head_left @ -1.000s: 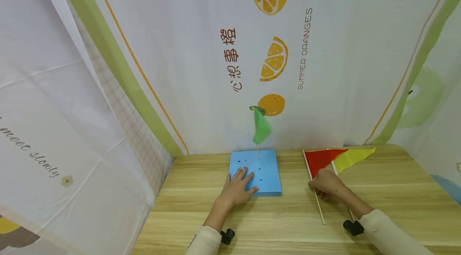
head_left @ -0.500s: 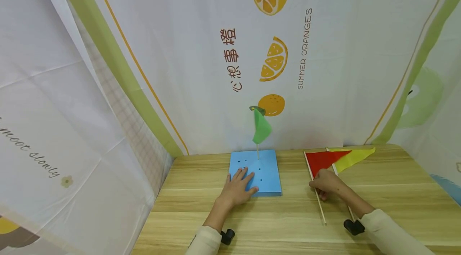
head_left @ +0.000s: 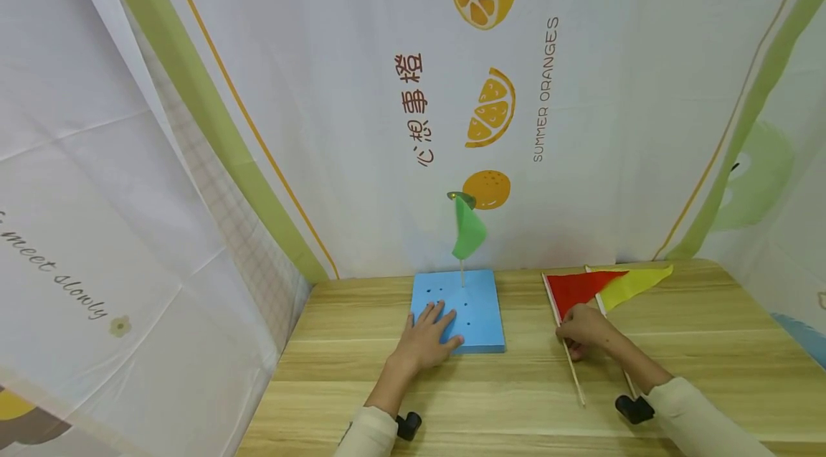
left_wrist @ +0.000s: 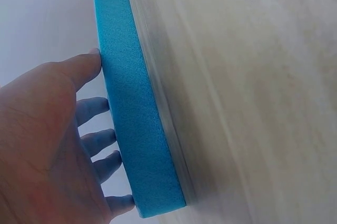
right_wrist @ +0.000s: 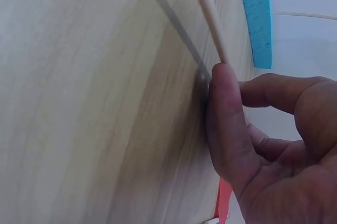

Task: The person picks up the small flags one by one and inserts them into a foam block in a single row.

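My left hand (head_left: 426,338) rests with spread fingers on a blue foam block (head_left: 480,331) that has several small holes in its top. In the left wrist view its fingertips touch the upper edge of the foam. A green flag (head_left: 470,231) stands upright on a thin stick in the block's far part. Between thumb and fingers, my right hand (head_left: 586,326) pinches the wooden stick (right_wrist: 210,16) of a red triangular flag (head_left: 574,292). That stick shows a shadow on the table beside it in the right wrist view. Behind the red flag lies a yellow flag (head_left: 635,286), its stick partly hidden under my right hand.
The wooden table (head_left: 516,407) ends at a white curtain (head_left: 348,120) printed with oranges and lettering. Another cloth (head_left: 129,191) hangs along the left side. Black camera mounts (head_left: 634,409) are worn at both wrists.
My right hand has shifted very slightly, and the red flag's stick has moved a little with it. My left hand and the foam block hold still.
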The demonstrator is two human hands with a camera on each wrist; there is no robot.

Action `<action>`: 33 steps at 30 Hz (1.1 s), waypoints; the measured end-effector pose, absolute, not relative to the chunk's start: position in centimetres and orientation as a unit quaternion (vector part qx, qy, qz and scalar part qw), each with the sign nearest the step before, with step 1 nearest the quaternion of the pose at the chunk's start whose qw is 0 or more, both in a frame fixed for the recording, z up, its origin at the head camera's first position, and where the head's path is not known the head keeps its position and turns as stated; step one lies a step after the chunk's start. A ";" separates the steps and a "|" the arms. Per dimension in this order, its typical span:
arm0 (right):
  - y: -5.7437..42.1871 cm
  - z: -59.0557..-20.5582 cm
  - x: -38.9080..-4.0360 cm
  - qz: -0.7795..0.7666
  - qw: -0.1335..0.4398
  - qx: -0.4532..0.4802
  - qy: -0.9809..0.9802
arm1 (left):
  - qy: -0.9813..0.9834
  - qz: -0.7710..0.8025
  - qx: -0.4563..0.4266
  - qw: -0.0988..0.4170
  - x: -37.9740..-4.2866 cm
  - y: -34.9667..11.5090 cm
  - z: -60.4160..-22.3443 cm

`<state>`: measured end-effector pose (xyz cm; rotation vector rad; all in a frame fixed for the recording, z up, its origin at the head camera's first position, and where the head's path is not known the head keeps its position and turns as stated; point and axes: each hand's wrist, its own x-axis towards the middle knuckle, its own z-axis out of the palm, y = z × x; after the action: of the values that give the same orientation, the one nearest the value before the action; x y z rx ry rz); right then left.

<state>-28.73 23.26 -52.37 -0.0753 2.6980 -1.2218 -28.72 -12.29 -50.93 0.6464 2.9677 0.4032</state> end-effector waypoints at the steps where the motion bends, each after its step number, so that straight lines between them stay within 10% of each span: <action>1: 23.3 -52.4 -28.7 -0.412 0.089 -0.024 0.906 | 0.968 0.131 0.211 0.039 -28.7 -12.3 -50.9; 33: 22.7 -49.8 -29.5 -0.501 0.072 -0.022 0.862 | 0.968 0.132 0.212 0.035 -28.9 -12.2 -51.2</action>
<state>-29.50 22.65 -49.79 -0.0670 2.5898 -1.5064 -28.85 -12.24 -51.18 0.6507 2.9753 0.4045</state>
